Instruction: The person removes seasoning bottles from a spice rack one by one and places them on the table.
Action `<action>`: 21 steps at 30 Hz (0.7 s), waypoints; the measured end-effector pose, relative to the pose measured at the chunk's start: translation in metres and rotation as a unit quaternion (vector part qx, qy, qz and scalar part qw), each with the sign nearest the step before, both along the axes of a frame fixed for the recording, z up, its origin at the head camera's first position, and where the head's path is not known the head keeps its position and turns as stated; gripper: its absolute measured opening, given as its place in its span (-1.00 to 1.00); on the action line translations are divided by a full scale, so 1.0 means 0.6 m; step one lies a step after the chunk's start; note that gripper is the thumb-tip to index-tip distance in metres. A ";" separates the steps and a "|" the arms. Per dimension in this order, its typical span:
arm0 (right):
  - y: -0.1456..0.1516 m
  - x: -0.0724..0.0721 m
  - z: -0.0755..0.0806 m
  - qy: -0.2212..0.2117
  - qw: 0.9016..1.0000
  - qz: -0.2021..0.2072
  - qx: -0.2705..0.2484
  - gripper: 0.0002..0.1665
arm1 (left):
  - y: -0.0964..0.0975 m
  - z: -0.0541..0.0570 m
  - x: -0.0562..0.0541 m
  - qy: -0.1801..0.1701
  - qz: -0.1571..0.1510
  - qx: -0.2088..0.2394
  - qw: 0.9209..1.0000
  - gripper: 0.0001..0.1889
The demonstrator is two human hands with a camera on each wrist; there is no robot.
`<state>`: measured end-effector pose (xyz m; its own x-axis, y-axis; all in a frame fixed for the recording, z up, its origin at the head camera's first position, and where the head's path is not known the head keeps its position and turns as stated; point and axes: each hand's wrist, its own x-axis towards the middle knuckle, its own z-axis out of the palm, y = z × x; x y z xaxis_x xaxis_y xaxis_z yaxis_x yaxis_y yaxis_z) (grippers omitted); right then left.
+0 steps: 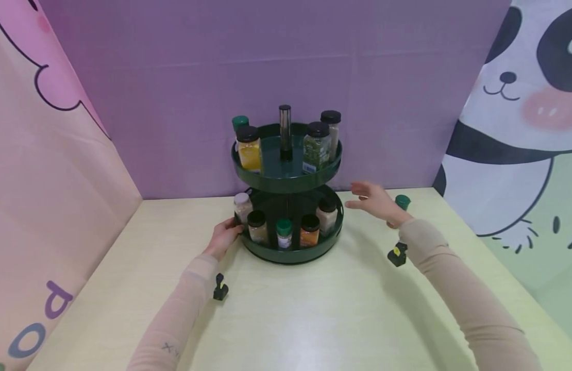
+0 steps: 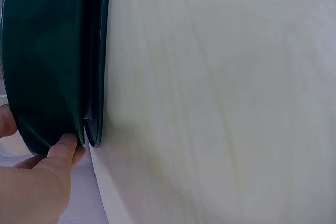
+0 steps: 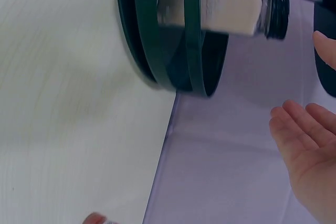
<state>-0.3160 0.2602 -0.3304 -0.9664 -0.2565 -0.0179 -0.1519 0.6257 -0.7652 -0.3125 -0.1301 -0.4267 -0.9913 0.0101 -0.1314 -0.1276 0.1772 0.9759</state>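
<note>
A dark green two-tier turntable spice rack [image 1: 286, 184] stands toward the back of the table. My left hand [image 1: 224, 238] grips the lower tier's left wall; in the left wrist view its thumb is over the rim and its fingers [image 2: 64, 148] lie against the outside. Several spice jars stand on the lower tier, among them a green-capped jar [image 1: 284, 234] and an orange jar [image 1: 309, 232]. Just right of the rack, my right hand [image 1: 375, 202] is raised with fingers extended, holding nothing. A pale jar [image 3: 231, 4] shows behind the slotted lower wall in the right wrist view.
On the upper tier are a yellow jar [image 1: 250, 154], a green herb jar [image 1: 316, 149] and others around the metal post [image 1: 285, 131]. Another green-capped jar [image 1: 402, 202] stands on the table [image 1: 295, 314], partly hidden behind my right wrist. A purple backdrop [image 1: 198, 103] rises behind.
</note>
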 end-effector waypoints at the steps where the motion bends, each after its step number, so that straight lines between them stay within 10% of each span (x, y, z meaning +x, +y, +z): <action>1: -0.004 0.000 -0.001 -0.001 1.000 0.001 0.002 -0.08 | 0.000 0.000 0.000 0.000 0.000 0.000 1.000 -0.48; 21: -0.063 -0.006 -0.047 0.045 0.997 0.056 0.026 -0.16 | 0.000 -0.001 0.001 0.001 -0.001 0.003 1.000 -0.47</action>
<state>-0.3197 0.2224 -0.3589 -0.9302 -0.3635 0.0508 -0.2889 0.6399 -0.7120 -0.3121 -0.1303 -0.4275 -0.9914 0.0125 -0.1300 -0.1259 0.1724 0.9769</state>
